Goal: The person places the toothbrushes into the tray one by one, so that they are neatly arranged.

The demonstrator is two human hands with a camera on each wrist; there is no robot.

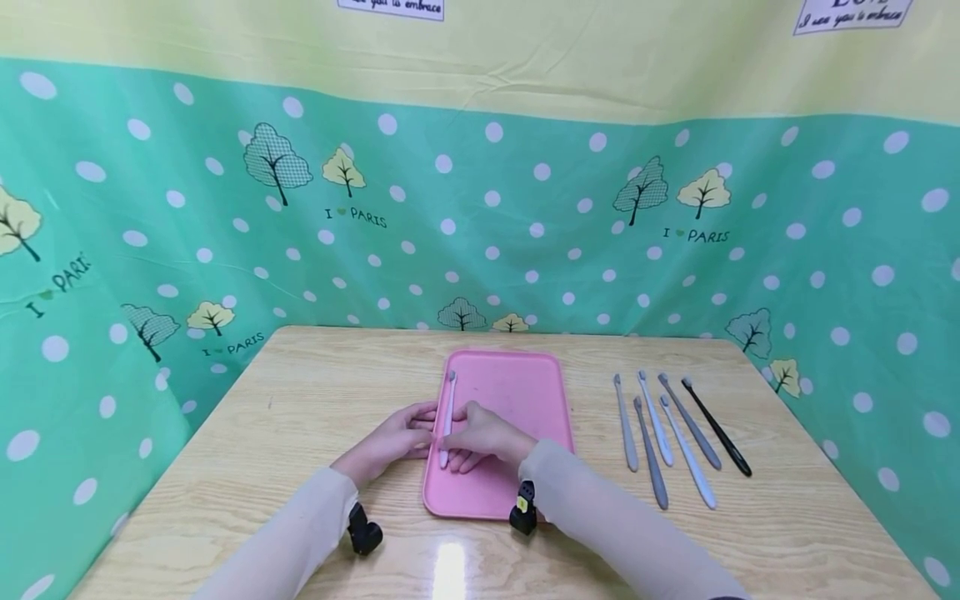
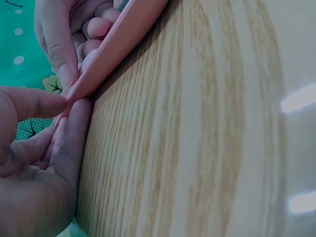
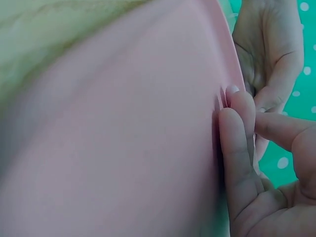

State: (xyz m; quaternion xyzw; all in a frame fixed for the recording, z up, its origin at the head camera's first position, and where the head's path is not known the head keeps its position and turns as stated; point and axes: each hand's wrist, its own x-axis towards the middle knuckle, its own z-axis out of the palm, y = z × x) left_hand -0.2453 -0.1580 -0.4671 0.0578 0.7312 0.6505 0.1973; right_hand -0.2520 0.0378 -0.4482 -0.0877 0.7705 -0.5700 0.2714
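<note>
A pink tray (image 1: 517, 392) lies on the table, with a pale toothbrush (image 1: 449, 408) lengthwise along its left side, head toward the back. My right hand (image 1: 487, 436) reaches over the tray and pinches the lower handle of that toothbrush between thumb and fingers. At the tray's left edge, my left hand (image 1: 390, 443) grips the rim. The left wrist view has the left thumb (image 2: 42, 102) on the tray rim (image 2: 118, 47) and fingers beneath it. In the right wrist view, the right fingers (image 3: 234, 148) lie just inside the rim, hiding most of the handle.
Several toothbrushes lie side by side right of the tray, among them a black toothbrush (image 1: 716, 427), a grey toothbrush (image 1: 651, 454) and a light blue toothbrush (image 1: 688, 454). A wood-grain table (image 1: 322, 375) stands before a green dotted cloth (image 1: 420, 275).
</note>
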